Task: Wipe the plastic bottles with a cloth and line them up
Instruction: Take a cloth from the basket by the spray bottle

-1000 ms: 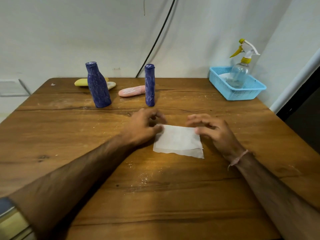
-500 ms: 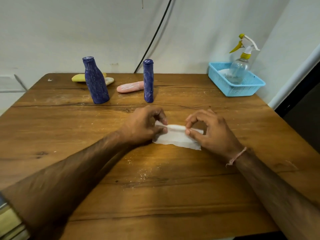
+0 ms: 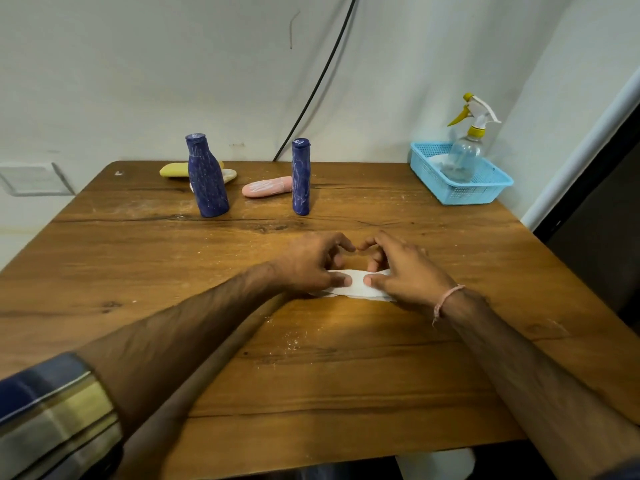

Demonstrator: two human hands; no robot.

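lying flat, cloth (image 3: 357,290) runs left-right

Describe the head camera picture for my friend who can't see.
The left hand and right hand pinch a folded white cloth on a wooden table. Behind stand a wide blue bottle and a slim blue bottle; a pink bottle and yellow bottle lie flat.

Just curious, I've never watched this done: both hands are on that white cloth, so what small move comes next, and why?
Probably lift the cloth in the right hand and free the left hand to fetch the slim blue bottle. The cloth lies folded into a narrow pad under both thumbs, and that bottle stands nearest, untouched.
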